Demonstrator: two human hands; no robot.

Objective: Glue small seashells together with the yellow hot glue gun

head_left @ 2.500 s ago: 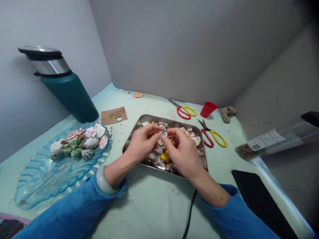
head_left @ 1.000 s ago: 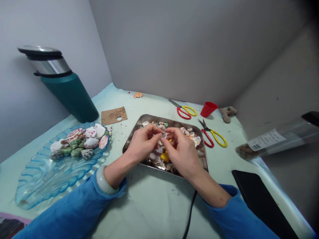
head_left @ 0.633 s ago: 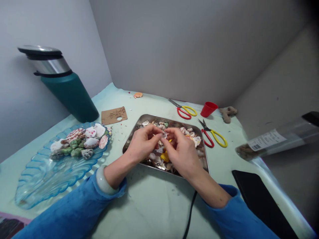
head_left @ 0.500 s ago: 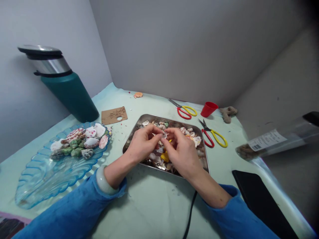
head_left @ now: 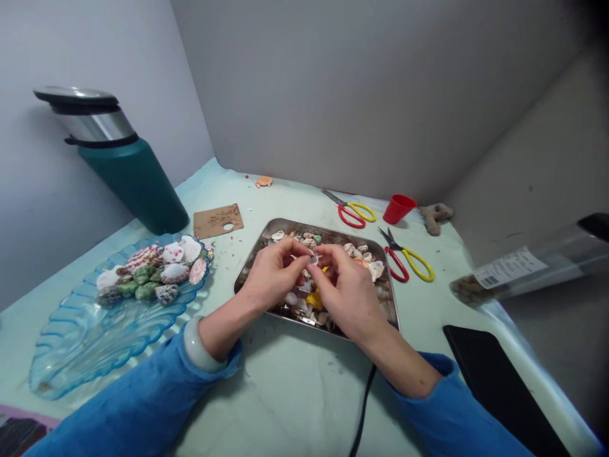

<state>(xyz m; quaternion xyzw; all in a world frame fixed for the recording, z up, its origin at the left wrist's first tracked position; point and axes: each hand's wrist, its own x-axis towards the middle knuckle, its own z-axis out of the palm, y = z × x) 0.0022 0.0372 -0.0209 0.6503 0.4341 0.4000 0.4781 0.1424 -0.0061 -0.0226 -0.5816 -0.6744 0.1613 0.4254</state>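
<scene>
Over the metal tray (head_left: pixel 391 298), my left hand (head_left: pixel 273 273) and my right hand (head_left: pixel 349 292) meet fingertip to fingertip. Between them they pinch a small whitish shell (head_left: pixel 313 259), mostly covered by the fingers. Mixed seashells (head_left: pixel 299 306) fill the tray below, along with a yellow piece (head_left: pixel 314 299) partly hidden by my right hand. To the left, a clear blue leaf-shaped dish (head_left: pixel 95 346) holds white, pink-speckled and green shells (head_left: pixel 147 273) at its far end.
A teal bottle (head_left: pixel 137 178) stands at the back left near a brown card (head_left: pixel 214 220). Two pairs of scissors (head_left: pixel 352 209), a red cup (head_left: pixel 398 208) and a coral-like piece (head_left: pixel 434 218) lie beyond the tray. At right are a clear tube (head_left: pixel 528 266) and a black phone-like slab (head_left: pixel 495 381). A black cable (head_left: pixel 365 406) runs in front.
</scene>
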